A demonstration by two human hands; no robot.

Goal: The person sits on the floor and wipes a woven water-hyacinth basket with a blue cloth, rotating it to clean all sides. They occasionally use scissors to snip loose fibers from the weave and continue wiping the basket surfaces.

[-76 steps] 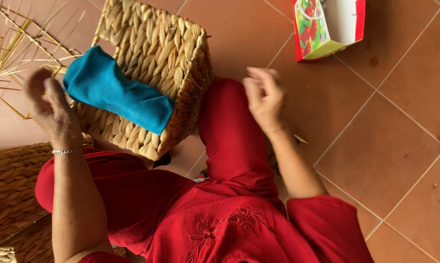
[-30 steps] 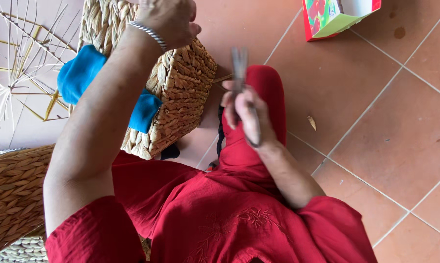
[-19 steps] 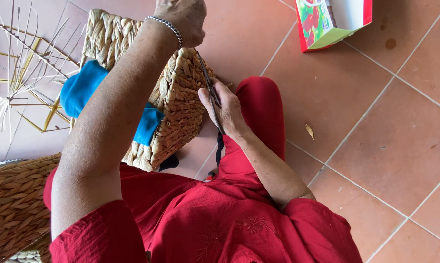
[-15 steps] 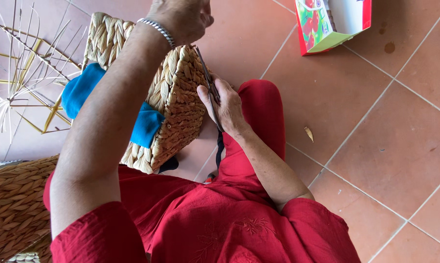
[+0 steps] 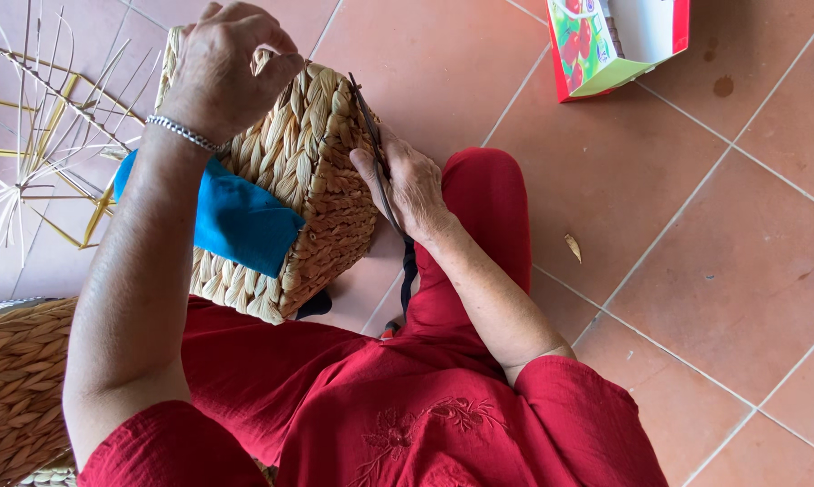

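A woven straw basket [image 5: 321, 180] rests on my lap, tilted on its side, with a blue cloth [image 5: 235, 216] draped over its near part. My left hand [image 5: 231, 63] pinches a strand at the basket's top edge, a silver bracelet on its wrist. My right hand [image 5: 411, 185] presses against the basket's right side and holds dark scissors [image 5: 375, 144], their blades pointing up along the weave. I sit on the floor in red clothes.
Terracotta floor tiles [image 5: 695, 225] surround me. A red, green and white carton [image 5: 619, 41] lies open at the top right. A frame of thin straw sticks [image 5: 37, 144] lies at the left. Another woven basket [image 5: 19, 379] sits by my left arm.
My left hand rose from the basket's left side to its top edge. My right hand picked up scissors and brought them against the basket's right side.
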